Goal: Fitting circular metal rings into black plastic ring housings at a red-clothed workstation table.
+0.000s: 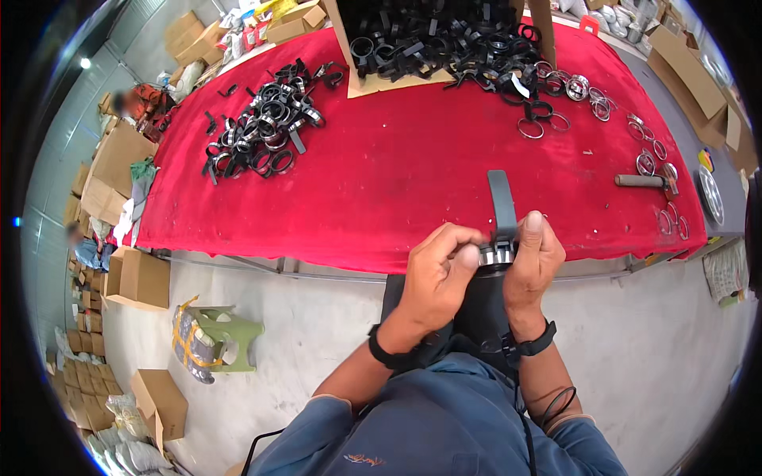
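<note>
Just over the table's near edge, a ring clamp is held between my two hands, its flat dark grey lever pointing up and away from me. The silver and black ring part sits low between the fingers and is partly covered. My left hand grips the ring's left side with curled fingers and thumb. On the other side my right hand pinches it close to the lever's base, thumb upward. Farther off on the red cloth lies a pile of similar black and silver clamps.
An open cardboard box full of black rings stands at the far side. Loose metal rings and a hammer lie to the right. A green stool and cartons stand on the floor at left. Two people are in the left background.
</note>
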`<action>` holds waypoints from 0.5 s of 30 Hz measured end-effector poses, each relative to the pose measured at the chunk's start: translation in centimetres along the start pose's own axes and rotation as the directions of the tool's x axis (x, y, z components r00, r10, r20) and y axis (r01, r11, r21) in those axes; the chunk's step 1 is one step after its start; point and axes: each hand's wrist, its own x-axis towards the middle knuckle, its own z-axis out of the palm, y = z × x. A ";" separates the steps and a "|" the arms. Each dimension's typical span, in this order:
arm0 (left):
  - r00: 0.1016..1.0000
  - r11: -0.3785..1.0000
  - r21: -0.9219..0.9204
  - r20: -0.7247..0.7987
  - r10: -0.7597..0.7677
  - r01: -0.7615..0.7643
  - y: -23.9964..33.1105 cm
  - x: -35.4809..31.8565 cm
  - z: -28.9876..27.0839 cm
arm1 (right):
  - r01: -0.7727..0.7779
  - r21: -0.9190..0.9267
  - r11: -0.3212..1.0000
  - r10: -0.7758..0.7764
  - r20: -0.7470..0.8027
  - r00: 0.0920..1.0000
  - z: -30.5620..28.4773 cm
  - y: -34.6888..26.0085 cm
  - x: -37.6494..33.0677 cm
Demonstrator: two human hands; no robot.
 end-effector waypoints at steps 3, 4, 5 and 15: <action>0.972 0.938 0.333 -0.169 0.163 -0.099 -0.9 -0.1 1.3 | 0.052 -0.027 0.998 -0.053 -0.069 0.996 0.5 0.1 -0.3; 0.920 0.883 0.422 -0.225 0.320 -0.204 -1.4 0.5 1.9 | 0.058 -0.039 0.998 -0.061 -0.076 0.995 0.6 0.3 -0.4; 0.921 0.884 0.421 -0.224 0.320 -0.204 -1.8 0.8 1.8 | 0.064 -0.052 0.997 -0.068 -0.083 0.994 0.5 0.5 -0.4; 0.895 0.862 0.429 -0.218 0.389 -0.270 -2.3 1.4 2.7 | -0.017 0.007 1.000 0.018 -0.146 0.989 0.8 0.3 0.2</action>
